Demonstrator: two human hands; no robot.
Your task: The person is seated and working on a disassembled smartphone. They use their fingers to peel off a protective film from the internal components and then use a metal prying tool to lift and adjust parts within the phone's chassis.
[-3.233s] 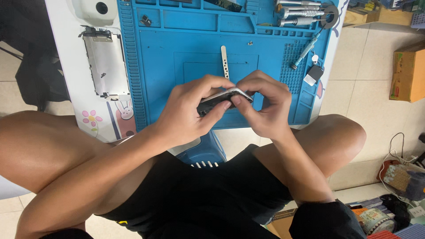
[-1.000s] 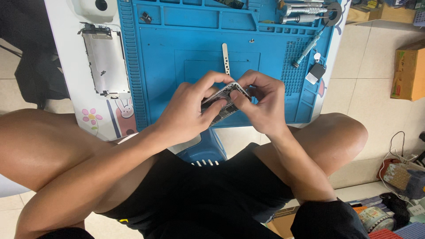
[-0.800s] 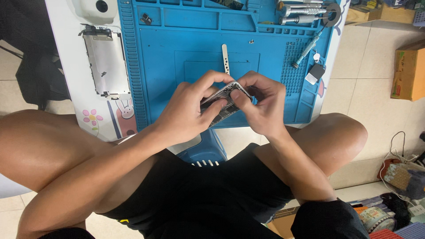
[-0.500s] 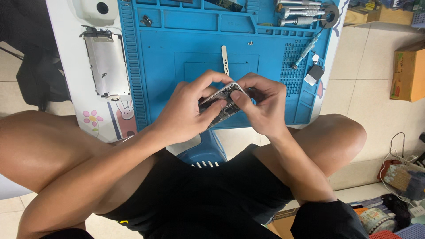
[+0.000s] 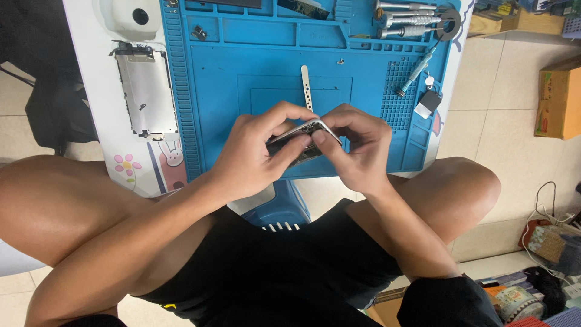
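Observation:
Both hands hold an opened phone body [image 5: 301, 144] over the near edge of the blue work mat [image 5: 242, 91]. My left hand [image 5: 254, 154] grips its left side, thumb lying along the top edge. My right hand [image 5: 357, 148] pinches the right end, fingertips curled over the metal rim. The phone is tilted, its inner parts partly showing between the fingers; most of it is hidden by the hands.
A flat metal pry tool [image 5: 305, 88] lies on the mat just beyond the hands. A removed screen panel [image 5: 145, 91] rests on the white table at left. Screwdrivers [image 5: 402, 24] and a small dark part [image 5: 428, 103] sit at the mat's right. A cardboard box [image 5: 560, 97] stands on the floor.
The phone has tipped from edge-on to slightly open-face toward me. Both hands stayed in place, with only small finger shifts on the right end.

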